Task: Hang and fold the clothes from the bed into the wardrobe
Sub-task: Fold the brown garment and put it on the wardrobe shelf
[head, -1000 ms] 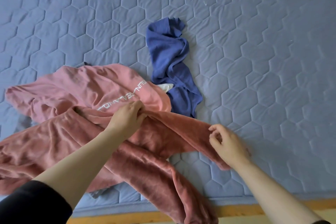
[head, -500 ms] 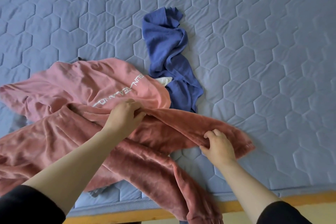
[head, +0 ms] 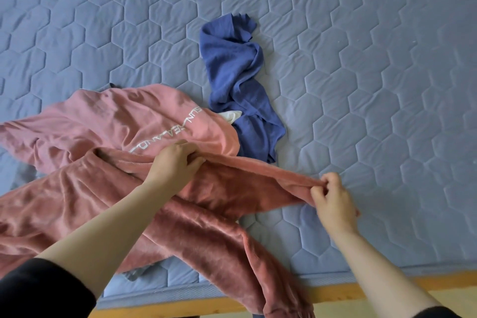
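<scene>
Place: I read this as a home bedroom.
Bed: a grey-blue quilted mattress with hexagon stitching [head: 361, 85] fills my view, with a light wooden bed frame [head: 333, 293] along its near edge.
Laundry: a loose pink printed sweatshirt [head: 116, 121] and a crumpled dark blue garment [head: 232, 72] lie on it.

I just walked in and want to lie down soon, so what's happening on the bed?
A person is straightening a plush pink garment on the quilted blue bed. The left hand grips it near the middle and the right hand pinches one end, holding that stretch taut. One part hangs over the bed's near edge. A pink sweatshirt with lettering lies against it, and a crumpled blue garment lies beyond. Nothing looks folded yet.
</scene>
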Motion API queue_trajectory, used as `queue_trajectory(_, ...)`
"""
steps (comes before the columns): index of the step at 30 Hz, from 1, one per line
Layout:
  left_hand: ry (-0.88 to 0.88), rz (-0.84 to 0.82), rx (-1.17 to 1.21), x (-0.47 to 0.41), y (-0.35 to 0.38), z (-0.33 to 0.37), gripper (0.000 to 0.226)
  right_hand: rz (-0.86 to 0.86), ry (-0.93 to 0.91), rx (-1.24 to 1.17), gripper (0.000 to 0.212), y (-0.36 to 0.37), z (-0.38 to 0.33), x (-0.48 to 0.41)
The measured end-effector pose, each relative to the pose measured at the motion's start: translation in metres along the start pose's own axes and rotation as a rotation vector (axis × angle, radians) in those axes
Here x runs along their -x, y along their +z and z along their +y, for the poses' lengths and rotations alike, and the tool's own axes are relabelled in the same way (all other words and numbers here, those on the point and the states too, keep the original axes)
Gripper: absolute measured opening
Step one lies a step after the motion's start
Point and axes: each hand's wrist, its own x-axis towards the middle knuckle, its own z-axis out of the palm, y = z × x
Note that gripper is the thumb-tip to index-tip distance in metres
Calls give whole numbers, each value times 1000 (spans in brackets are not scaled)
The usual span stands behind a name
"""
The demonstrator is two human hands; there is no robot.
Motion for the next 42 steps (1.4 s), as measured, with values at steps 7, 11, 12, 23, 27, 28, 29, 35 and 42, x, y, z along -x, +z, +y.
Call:
queue_trajectory(7, 11, 34, 28, -34, -15, -6, 7, -13, -364, 316, 16, -55, -21, -63)
queue_trajectory(11, -42, 39, -20, -53, -10, -12, 12, 3, -383, 555, 25, -55, -42, -125)
queue_trajectory(12, -59, 37, -36, -57, -7, -13, 13, -3, -364, 578, 29, -51, -47, -140)
queue_trajectory(23, -71, 40, -159, -79, 21, -33, 23, -50, -203, 564, 39, 19, -53, -223)
queue_trajectory(27, -67, 46, -164, -84, 30, -37, 21, 7, -39, 487, 45, 22, -42, -232)
queue_trajectory(28, -67, 48, -166, -85, 31, -38, 20, 33, 4, 449, 47, 21, -40, -234)
queue_trajectory(29, -66, 52, -167, -86, 32, -38, 20, 66, 38, 398, 48, 18, -40, -237)
queue_trajectory(35, -108, 53, -215, -85, 30, -31, 19, 174, 94, 137, 53, 7, -47, -237)
queue_trajectory(42, 116, 263, -131, -51, 14, 18, 26, 218, -268, 131, 41, -9, -50, -131)
